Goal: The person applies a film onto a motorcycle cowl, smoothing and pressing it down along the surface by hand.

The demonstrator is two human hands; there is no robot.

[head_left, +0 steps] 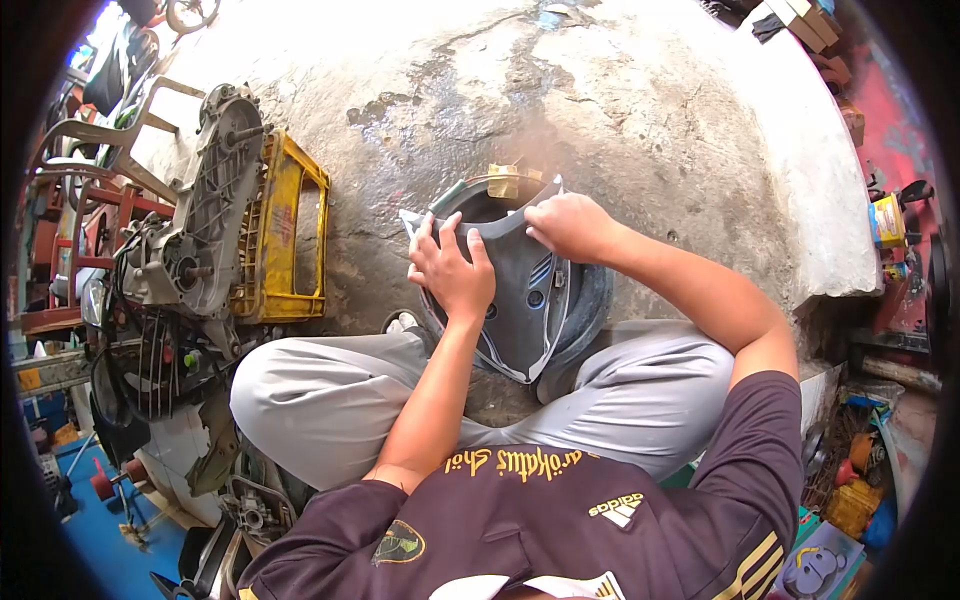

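A dark grey, roughly triangular panel [520, 300] with white edges rests over a round black basin [596, 318] between my bent legs. My left hand [455, 268] lies on the panel's upper left part, its fingers spread. At the upper right corner, my right hand [570, 228] is closed on the panel's edge. A small yellowish block [503, 182] sits at the basin's far rim. The panel covers much of the basin's inside.
A yellow crate [318, 240] stands to the left, with a metal engine casing [215, 200] against it. Behind are stacked chairs [90, 130]. Rough, partly wet concrete floor [420, 130] stretches ahead. A pale ledge [830, 220] runs along the right, near assorted parts.
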